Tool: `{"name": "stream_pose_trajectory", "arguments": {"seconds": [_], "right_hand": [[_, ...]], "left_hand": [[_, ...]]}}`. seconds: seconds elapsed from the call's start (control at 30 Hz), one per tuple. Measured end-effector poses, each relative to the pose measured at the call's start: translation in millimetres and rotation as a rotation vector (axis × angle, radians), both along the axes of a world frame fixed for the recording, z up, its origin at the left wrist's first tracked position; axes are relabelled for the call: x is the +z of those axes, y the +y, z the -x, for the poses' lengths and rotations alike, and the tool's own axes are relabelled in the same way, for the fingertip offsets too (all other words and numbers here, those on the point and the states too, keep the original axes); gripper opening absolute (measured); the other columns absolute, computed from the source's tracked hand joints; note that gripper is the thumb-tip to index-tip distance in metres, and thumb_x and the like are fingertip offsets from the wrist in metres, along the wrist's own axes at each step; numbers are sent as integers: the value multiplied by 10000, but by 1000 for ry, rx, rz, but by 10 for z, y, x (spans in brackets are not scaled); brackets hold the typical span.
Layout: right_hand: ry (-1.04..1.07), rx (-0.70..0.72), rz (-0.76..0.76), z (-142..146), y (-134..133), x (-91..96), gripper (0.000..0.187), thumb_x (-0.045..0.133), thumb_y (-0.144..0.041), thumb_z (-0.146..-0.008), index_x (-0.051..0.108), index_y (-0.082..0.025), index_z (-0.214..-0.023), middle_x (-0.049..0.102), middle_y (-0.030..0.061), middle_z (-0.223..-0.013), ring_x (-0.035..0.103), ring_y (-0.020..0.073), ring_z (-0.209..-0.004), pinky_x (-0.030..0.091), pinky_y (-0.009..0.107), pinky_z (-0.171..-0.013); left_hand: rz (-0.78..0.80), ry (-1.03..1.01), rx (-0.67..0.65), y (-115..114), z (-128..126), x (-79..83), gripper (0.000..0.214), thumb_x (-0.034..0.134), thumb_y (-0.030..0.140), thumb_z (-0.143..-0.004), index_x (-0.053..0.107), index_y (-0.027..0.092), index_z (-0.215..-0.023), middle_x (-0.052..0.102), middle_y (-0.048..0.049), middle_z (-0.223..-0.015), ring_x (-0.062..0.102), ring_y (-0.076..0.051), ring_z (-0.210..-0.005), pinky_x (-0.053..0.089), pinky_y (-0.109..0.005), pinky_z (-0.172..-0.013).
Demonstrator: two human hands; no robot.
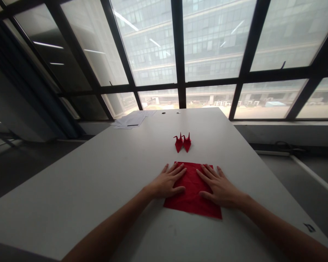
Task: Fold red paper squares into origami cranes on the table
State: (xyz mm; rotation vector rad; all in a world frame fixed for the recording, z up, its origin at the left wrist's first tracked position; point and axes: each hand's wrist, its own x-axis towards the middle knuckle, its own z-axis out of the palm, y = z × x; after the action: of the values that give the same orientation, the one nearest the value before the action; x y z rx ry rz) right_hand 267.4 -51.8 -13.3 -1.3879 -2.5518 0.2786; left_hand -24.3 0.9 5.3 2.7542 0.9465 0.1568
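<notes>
One creased red sheet (192, 188), lower center, left hand (168, 183) and right hand (218, 187) spread atop, two folded cranes (187, 145) above.

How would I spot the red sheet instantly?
Start at the white table before the windows. Nearer the camera than two folded red cranes, the left hand and right hand rest on the red sheet. It lies flat, unlike the folded cranes.
</notes>
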Motion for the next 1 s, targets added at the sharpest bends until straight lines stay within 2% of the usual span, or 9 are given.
{"name": "stream_pose_trajectory", "arguments": {"seconds": [0.1, 0.2, 0.43, 0.63, 0.7, 0.87, 1.0], "right_hand": [[10, -1, -5, 0, 1, -6, 855, 467, -690, -903, 125, -285, -1573, 159, 118, -1630, 110, 355, -1504, 57, 638, -1180], [23, -9, -9, 4, 11, -8, 886, 480, -694, -894, 120, -258, -1576, 166, 123, -1629, 121, 353, -1504, 65, 639, -1182], [-10, 13, -7, 19, 36, -38, 636, 273, -551, -1022, 157, -251, -1570, 163, 103, -1627, 110, 314, -1509, 70, 663, -1171], [14, 20, -22, 41, 30, -41, 568, 271, -497, -1040, 184, -289, -1562, 180, 84, -1626, 155, 307, -1503, 100, 673, -1164], [28, 10, -19, 50, 29, -31, 558, 285, -496, -1038, 218, -299, -1555, 202, 79, -1621, 174, 307, -1500, 109, 672, -1164], [59, 6, -26, 74, 19, 0, 498, 313, -463, -1041, 355, -314, -1514, 283, 65, -1600, 221, 311, -1489, 119, 674, -1162], [52, 9, -59, 92, 4, 22, 472, 313, -407, -1048, 399, -286, -1496, 315, 72, -1590, 235, 308, -1485, 119, 669, -1167]], "left_hand": [[1, -2, 5, -11, 1, -6, 895, 537, 681, -879, 109, 319, -1576, 147, -96, -1631, 64, -334, -1514, 62, -573, -1198], [-17, -30, 18, -8, -9, -16, 931, 563, 687, -859, 116, 301, -1579, 168, -103, -1628, 85, -338, -1513, 71, -555, -1203], [-6, 32, 12, 16, -22, -38, 802, 440, 645, -947, 80, 308, -1579, 130, -98, -1634, 62, -321, -1517, 34, -580, -1192], [-35, 25, -13, 6, -20, -47, 736, 430, 601, -971, 110, 325, -1574, 186, -87, -1629, 114, -311, -1515, 41, -587, -1190], [-36, -3, -2, 8, -28, -45, 704, 454, 579, -972, 167, 336, -1566, 237, -82, -1619, 157, -310, -1508, 65, -589, -1190], [-60, -92, 39, 38, -70, -46, 470, 546, 494, -960, 489, 408, -1419, 423, -25, -1542, 316, -307, -1454, 121, -606, -1181], [-114, -113, 40, 42, -92, -27, 341, 552, 425, -974, 605, 405, -1310, 516, -4, -1473, 415, -261, -1396, 146, -565, -1191]]}}
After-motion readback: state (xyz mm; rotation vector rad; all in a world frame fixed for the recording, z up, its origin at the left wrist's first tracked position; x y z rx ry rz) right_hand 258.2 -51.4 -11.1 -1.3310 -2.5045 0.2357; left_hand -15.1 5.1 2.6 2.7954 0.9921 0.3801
